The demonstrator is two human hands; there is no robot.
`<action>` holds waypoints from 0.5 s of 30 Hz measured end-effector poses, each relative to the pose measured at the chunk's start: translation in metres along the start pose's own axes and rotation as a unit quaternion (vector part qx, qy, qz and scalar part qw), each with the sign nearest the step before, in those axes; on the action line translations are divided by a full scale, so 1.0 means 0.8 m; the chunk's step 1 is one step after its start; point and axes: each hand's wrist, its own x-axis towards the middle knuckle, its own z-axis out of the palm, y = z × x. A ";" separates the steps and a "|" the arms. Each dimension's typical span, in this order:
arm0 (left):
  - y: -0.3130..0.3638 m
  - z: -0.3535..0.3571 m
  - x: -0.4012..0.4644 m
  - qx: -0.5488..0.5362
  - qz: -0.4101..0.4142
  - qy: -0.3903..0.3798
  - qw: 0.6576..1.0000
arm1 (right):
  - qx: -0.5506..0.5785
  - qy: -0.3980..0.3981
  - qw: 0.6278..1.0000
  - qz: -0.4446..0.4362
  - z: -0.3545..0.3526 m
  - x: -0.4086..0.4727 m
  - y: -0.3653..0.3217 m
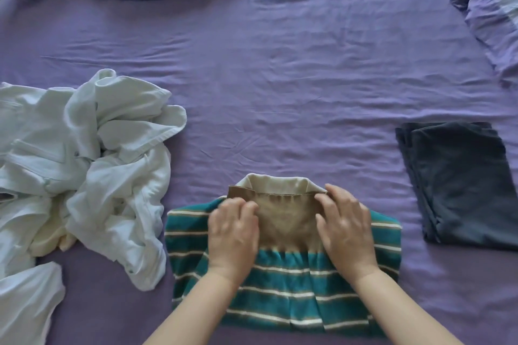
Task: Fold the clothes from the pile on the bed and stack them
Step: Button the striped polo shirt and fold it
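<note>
Matt, seemingly knitted striped shirt

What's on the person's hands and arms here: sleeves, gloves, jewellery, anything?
Nothing is worn where the frame shows them. The left hand and right hand are bare: no gloves, and no rings that I can make out. Both forearms are bare down to the frame's bottom edge, with no sleeve, cuff, watch or bracelet in view.

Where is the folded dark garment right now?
In the head view, the folded dark garment lies on the bed sheet at the right, beyond the right hand and striped shirt.
</note>
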 end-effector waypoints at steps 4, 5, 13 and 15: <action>0.022 0.018 -0.042 0.029 0.083 -0.168 0.982 | -0.041 -0.144 0.986 -0.074 0.014 -0.023 0.003; 0.024 0.023 -0.046 0.050 0.080 -0.199 0.975 | -0.064 -0.171 0.980 -0.078 0.018 -0.025 0.006; 0.007 0.048 -0.044 0.071 0.063 -0.256 0.962 | -0.114 -0.222 0.963 -0.103 0.036 -0.017 0.042; 0.005 0.049 -0.044 0.071 0.066 -0.259 0.961 | -0.113 -0.227 0.961 -0.110 0.034 -0.014 0.045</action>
